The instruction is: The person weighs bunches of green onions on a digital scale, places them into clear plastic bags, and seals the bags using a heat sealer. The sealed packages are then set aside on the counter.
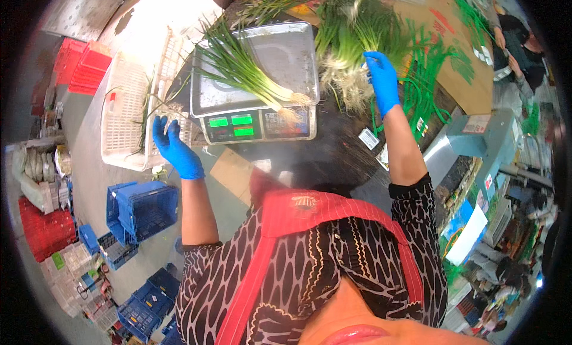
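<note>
My left hand (pixel 178 149), in a blue glove, is raised beside the white plastic crate (pixel 129 159), its fingers apart. Just beyond the fingertips is a thin, withered scallion scrap (pixel 172 107), with no clear grip on it. My right hand (pixel 383 82), gloved in blue too, closes around the lower stems of some scallions (pixel 370 38) at the pile's edge. Pale tangled roots (pixel 346 84) hang out beside it. Between my hands, a small bunch of scallions (pixel 250 72) lies across the metal pan of a digital scale (pixel 295 46), roots over the lit display.
Green tape strips (pixel 424 77) with tags lie right of the pile, near a teal machine (pixel 480 135). Blue crates (pixel 147 206) stand on the floor at left, red crates (pixel 89 68) farther back. Other people's hands (pixel 514 63) work at far right.
</note>
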{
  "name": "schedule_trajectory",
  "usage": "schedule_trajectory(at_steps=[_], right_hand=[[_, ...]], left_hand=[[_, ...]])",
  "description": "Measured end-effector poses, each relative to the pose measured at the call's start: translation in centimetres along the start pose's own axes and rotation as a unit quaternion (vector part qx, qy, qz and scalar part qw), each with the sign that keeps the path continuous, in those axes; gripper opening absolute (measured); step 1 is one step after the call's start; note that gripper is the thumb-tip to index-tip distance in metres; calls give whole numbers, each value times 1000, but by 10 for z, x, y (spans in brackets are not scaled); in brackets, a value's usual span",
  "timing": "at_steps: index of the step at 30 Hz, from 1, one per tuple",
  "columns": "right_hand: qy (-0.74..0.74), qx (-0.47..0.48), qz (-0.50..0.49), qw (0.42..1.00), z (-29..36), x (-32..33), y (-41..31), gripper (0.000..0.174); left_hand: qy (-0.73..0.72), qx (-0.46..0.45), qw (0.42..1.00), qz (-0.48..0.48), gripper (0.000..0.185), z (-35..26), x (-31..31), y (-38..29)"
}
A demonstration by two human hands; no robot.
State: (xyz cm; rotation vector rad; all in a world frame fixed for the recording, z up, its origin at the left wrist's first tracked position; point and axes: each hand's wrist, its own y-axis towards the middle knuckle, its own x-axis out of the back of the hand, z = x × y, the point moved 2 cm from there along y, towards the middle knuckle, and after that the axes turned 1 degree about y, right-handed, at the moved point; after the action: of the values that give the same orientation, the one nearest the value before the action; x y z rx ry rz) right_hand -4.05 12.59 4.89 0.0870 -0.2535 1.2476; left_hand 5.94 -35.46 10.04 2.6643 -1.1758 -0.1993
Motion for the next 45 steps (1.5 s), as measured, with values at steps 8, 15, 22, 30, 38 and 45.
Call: schedule_trajectory(at_steps=[8,15,22,30,38,45], right_hand=[[257,-24,-30,966,-70,66,-45,55],[28,-57,-44,997,-107,74,5,20],[-43,-131,-171,976,-135,16,37,26],[26,-100,-100,990,-109,26,7,31],[111,-90,-61,988,-86,57,6,24],[505,-91,-44,857,-36,70,8,45]], left_hand=[[-29,46,978,203,34,-5,-79,-55],[-22,65,968,242,32,-19,-84,-72],[9,96,967,234,32,-12,-76,-78],[-8,106,964,243,28,-24,-108,-82],[37,68,935,345,26,-52,-143,-100],[-37,150,928,338,25,-41,-156,-109]])
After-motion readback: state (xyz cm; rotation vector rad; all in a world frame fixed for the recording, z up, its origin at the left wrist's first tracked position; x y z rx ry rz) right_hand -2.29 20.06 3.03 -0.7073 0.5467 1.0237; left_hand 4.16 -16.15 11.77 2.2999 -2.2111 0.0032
